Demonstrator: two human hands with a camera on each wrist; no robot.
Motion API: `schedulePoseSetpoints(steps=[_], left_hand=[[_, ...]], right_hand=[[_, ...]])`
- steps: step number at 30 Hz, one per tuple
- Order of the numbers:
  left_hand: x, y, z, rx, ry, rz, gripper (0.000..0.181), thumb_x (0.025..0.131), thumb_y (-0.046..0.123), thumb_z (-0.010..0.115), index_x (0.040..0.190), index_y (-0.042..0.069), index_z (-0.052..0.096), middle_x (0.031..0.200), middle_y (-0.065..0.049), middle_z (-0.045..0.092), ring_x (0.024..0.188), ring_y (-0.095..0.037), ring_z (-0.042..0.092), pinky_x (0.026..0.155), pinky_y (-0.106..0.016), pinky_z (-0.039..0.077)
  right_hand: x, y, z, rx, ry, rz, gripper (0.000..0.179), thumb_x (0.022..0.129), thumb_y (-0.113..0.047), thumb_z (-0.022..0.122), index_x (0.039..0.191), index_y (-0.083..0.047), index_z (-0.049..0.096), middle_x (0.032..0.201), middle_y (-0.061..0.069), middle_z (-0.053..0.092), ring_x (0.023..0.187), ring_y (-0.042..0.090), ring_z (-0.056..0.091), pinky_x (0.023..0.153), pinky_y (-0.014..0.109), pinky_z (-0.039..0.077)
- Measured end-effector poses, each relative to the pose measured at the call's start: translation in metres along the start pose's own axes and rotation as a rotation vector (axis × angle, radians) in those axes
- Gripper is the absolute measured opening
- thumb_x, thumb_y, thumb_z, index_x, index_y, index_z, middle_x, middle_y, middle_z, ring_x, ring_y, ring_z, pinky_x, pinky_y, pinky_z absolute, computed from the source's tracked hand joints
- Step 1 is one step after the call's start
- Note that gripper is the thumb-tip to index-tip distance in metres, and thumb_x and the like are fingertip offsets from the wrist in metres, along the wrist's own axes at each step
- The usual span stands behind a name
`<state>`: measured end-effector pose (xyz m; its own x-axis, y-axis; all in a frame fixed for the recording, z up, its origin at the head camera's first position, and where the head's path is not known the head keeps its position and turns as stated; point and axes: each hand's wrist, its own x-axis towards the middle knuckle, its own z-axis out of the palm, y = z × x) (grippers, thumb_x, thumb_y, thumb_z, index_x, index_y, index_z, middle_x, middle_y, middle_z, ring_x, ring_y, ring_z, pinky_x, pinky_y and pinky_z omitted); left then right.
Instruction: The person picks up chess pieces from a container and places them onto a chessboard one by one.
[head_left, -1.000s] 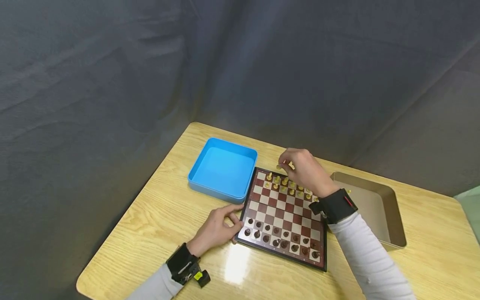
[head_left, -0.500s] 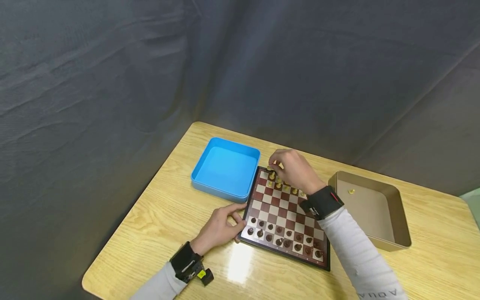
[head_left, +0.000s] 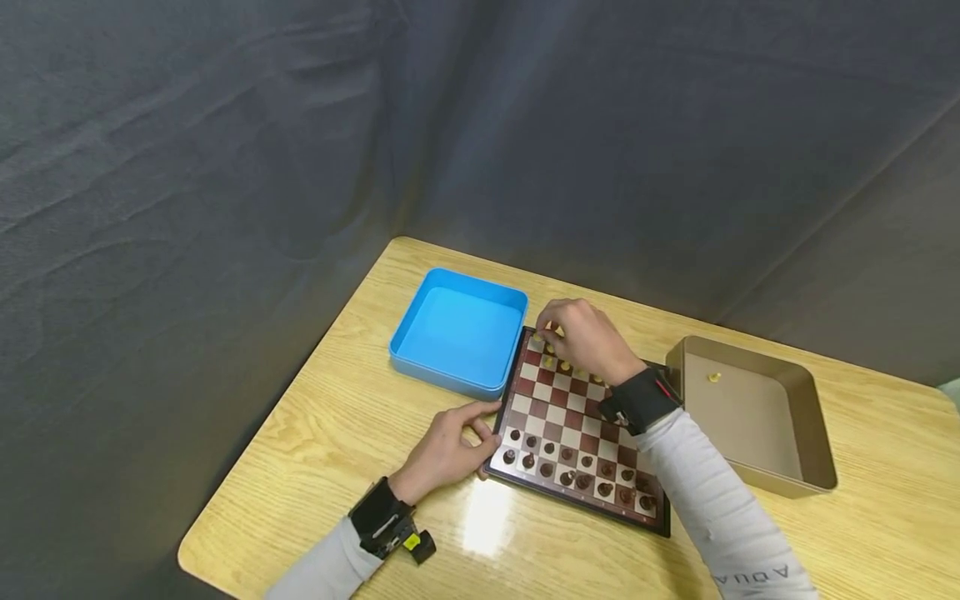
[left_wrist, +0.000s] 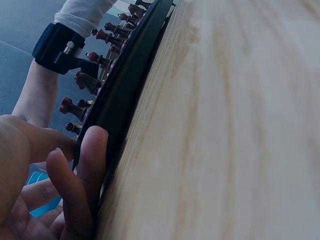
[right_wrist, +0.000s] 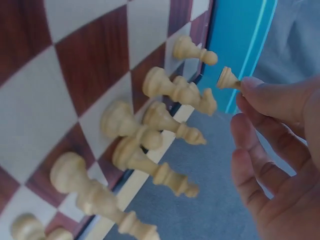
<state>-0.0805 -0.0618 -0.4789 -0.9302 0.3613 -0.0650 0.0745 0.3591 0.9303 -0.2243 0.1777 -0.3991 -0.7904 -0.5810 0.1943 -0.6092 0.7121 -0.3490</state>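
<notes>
A red-and-white chessboard (head_left: 557, 414) lies on the table, dark chess pieces (head_left: 567, 478) along its near side and pale ones (right_wrist: 162, 80) along the far side. At its near left corner, my left hand (head_left: 448, 446) grips the board's edge; the left wrist view has the fingertips (left_wrist: 94, 142) against the black side. My right hand (head_left: 588, 337) is over the far left corner, pinching a small pale chess piece (right_wrist: 228, 79) by its top between thumb and finger. In the right wrist view its base points toward the board, with a gap between them. Its top is hidden by the fingers.
Beyond the board's left side stands a blue tray (head_left: 442, 379), close to its corner. On the right is a beige tray (head_left: 780, 478) with one pale chess piece (head_left: 714, 377) inside. A dark curtain (head_left: 525, 150) hangs behind the table.
My right hand has moved left along the far row to the board's far left corner, carrying the pale chess piece. My left hand has stayed on the edge. The head view has shifted slightly.
</notes>
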Motion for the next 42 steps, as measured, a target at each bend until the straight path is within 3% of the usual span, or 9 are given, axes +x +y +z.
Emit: schedulePoseSetpoints(steps=[18,42], left_hand=[[-0.004,0.002,0.0,0.01,-0.007,-0.01,0.056,0.095,0.019,0.069,0.148,0.007,0.056,0.09,0.006,0.073,0.052,-0.011,0.07,0.038,-0.023,0.045],[-0.005,0.001,-0.003,-0.006,-0.015,-0.019,0.056,0.095,0.018,0.069,0.149,0.008,0.056,0.09,0.005,0.073,0.052,-0.012,0.07,0.04,-0.024,0.046]], right_hand=[[-0.005,0.006,0.013,0.04,-0.013,-0.015,0.011,0.092,-0.005,0.072,0.097,-0.008,0.082,0.101,0.005,0.077,0.083,0.016,0.069,0.066,0.034,0.055],[-0.005,0.003,0.012,0.056,-0.04,0.023,0.012,0.091,-0.005,0.073,0.097,-0.009,0.083,0.1,0.005,0.078,0.083,0.016,0.069,0.066,0.034,0.056]])
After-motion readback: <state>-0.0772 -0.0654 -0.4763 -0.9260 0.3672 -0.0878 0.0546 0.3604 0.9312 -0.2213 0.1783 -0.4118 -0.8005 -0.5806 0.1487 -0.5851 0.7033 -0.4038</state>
